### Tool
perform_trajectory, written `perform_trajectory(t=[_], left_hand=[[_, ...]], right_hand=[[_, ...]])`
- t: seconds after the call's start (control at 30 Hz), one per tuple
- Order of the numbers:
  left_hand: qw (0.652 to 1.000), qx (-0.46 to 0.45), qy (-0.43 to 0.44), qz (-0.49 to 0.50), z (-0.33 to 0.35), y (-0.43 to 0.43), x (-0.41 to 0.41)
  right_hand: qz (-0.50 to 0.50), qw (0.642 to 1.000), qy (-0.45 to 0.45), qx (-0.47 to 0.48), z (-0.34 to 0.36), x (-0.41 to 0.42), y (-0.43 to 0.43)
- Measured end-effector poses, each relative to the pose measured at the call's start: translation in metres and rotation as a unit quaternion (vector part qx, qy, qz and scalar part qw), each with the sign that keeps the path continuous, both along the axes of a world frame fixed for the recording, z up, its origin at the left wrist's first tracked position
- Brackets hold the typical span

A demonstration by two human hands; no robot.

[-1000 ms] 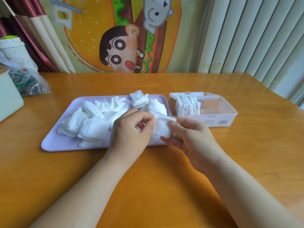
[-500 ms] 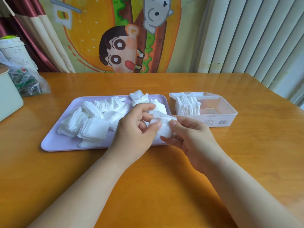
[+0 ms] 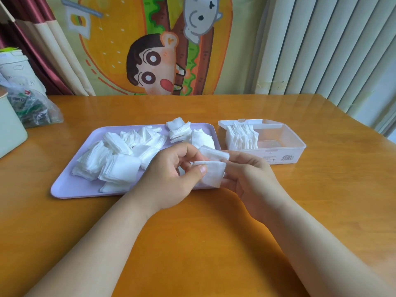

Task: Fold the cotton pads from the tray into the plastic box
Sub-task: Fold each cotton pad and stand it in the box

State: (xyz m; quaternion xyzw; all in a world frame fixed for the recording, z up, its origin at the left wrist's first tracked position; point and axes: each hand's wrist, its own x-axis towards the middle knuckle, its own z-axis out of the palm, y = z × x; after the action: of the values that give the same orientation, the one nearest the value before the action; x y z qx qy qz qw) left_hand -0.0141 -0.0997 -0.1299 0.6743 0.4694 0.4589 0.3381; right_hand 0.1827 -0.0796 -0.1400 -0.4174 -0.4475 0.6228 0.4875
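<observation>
We hold the cotton pad (image 3: 213,174) above the near right corner of the tray (image 3: 70,187), left hand (image 3: 169,176) pinching its left edge, right hand (image 3: 250,179) curled round its right; soft, light and floppy, it likely wants gripping by the edges.

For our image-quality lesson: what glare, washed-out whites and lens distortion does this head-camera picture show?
Head view: pale sheen on the wooden table, far right; heaped cotton pads on the lilac tray wash out to near-featureless white; wide-angle lens tilts the blinds and enlarges the forearms; the held pad is fairly sharp.
</observation>
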Motion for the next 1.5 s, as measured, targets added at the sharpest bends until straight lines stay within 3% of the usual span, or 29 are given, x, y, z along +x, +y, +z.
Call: perform_trajectory(t=[0.17,0.43,0.87,1.17,1.5], left_hand=[[0.998,0.007,-0.017,0.054,-0.0074,0.0041,0.0043],[0.996,0.006,-0.054,0.065,-0.008,0.0078,0.0034],[0.994,0.008,-0.031,0.102,-0.0097,0.0074,0.0048],[0.993,-0.017,-0.081,0.088,-0.0064,0.0059,0.0078],[0.991,-0.014,-0.049,0.121,-0.0092,0.005,0.0097]], right_hand=[[0.042,0.999,-0.003,0.024,0.0037,-0.0024,-0.0075],[0.019,0.998,-0.03,0.045,0.0037,-0.0048,-0.0069],[0.029,0.997,-0.024,0.06,0.003,-0.0043,-0.0089],[0.041,0.998,-0.014,0.053,0.0029,-0.0028,-0.0083],[0.048,0.998,-0.021,0.045,0.0066,-0.0029,-0.0092]])
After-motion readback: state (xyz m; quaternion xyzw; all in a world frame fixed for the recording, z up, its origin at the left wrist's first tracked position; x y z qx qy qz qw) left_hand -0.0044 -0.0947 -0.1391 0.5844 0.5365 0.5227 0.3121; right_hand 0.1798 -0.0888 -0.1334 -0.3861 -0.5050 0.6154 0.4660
